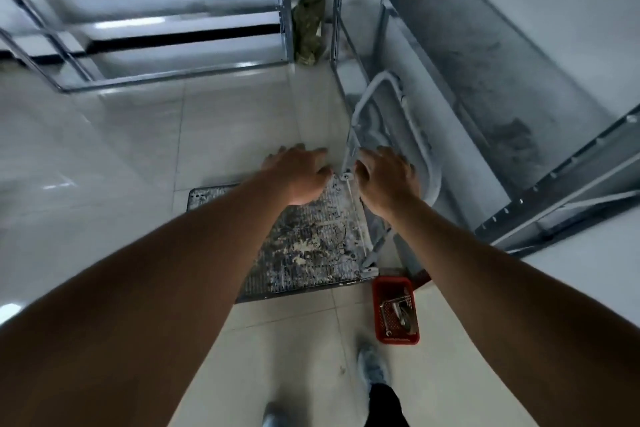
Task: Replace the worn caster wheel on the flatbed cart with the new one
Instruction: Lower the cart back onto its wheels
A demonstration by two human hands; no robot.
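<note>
The person is reaching down with both hands open, fingers spread and holding nothing. The left hand (301,173) is hovering over the far corner of the flatbed cart (304,253), and the right hand (386,180) is hovering just beside its white handle (360,107). The cart is sitting on the tiled floor (138,149), touching a red basket (379,305) of metal parts.

Single head-worn wide-angle view, steeply down at the floor (242,121) ahead.

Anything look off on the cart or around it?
Flatbed cart deck is blotched with pale splatter and grime. Its white handle leans away toward the metal shelving, not upright. Nothing looks spilled.
</note>
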